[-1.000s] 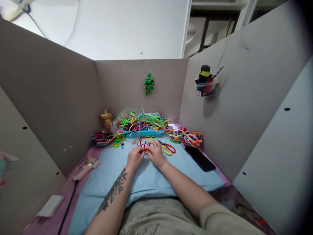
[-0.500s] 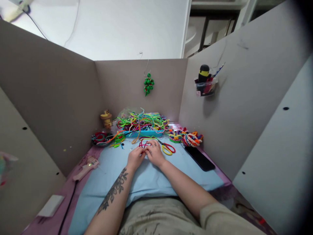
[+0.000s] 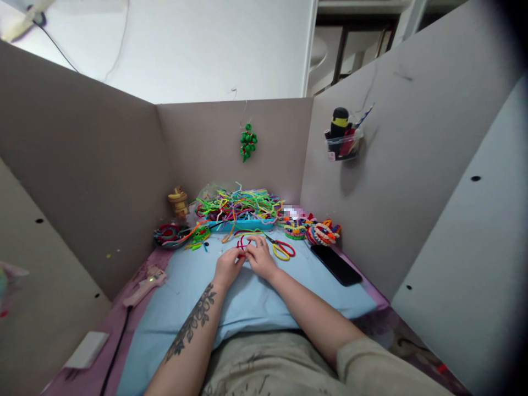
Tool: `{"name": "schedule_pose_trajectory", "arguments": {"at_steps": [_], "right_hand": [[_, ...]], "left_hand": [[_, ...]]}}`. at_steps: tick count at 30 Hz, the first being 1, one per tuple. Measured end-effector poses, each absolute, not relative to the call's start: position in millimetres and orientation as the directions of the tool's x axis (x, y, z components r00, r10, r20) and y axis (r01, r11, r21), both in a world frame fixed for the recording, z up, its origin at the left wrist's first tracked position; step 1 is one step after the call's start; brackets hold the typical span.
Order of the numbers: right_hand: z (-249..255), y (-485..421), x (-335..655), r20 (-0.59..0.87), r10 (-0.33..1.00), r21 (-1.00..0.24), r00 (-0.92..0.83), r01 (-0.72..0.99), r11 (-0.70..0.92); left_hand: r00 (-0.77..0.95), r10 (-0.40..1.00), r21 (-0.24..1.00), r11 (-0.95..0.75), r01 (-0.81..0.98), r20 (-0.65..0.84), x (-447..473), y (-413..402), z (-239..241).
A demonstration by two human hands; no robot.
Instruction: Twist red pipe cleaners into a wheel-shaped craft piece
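Both hands pinching red strands, front middle of table

Left grip (image 3: 228,267): narrow, fingertips closed on the red strands (image 3: 241,245). Right grip (image 3: 263,259): also narrow, meeting the left at the same piece, the other fingers curled over it. The exact contact I can't make out from my end; fingers cover it. The red strands sit at the fingertips, ends sticking out on the far side, crossing each other, just above the blue cloth (image 3: 198,308) on the table.

Step, my call: bending or joining the crossed strands by hand. Whether it's a twist or a fold, can't tell. Next move, I judge, calls for one grip to pin the crossing while the other works a loose end; a slack pinch could let the strands slide apart.

Outward: scissors (image 3: 275,243) just right of the right grip, not held. Behind, a blue tray (image 3: 251,226) heaped with coloured stems (image 3: 243,205). Woven pieces (image 3: 323,235) to the right, phone (image 3: 336,265) nearer. Left side: green figure (image 3: 201,234), then a pink corded tool (image 3: 144,287) showing a small green light.
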State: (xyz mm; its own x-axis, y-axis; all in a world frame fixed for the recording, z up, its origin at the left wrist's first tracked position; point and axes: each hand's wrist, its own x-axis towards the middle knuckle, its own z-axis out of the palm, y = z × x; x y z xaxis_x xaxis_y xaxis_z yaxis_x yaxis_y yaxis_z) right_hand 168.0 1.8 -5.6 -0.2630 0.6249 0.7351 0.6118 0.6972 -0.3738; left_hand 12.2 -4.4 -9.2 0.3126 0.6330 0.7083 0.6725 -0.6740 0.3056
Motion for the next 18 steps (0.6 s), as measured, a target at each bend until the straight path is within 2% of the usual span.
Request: {"name": "schedule_pose_trajectory", "arguments": {"at_steps": [11, 14, 18], "right_hand": [[-8, 4, 169, 0.736, 0.631, -0.407, -0.245, 0.585, 0.702], [-9, 7, 172, 0.773, 0.612, -0.436, -0.163, 0.564, 0.701], [-15, 17, 178, 0.79, 0.613, -0.505, -0.024, 0.541, 0.673]], "left_hand": [[0.309, 0.727, 0.458, -0.646, 0.611, 0.613, 11, 1, -14], [0.194, 0.794, 0.578, -0.564, 0.59, 0.576, 10, 5, -13], [0.026, 0.886, 0.8, -0.429, 0.42, 0.462, 9, 8, -11]]}}
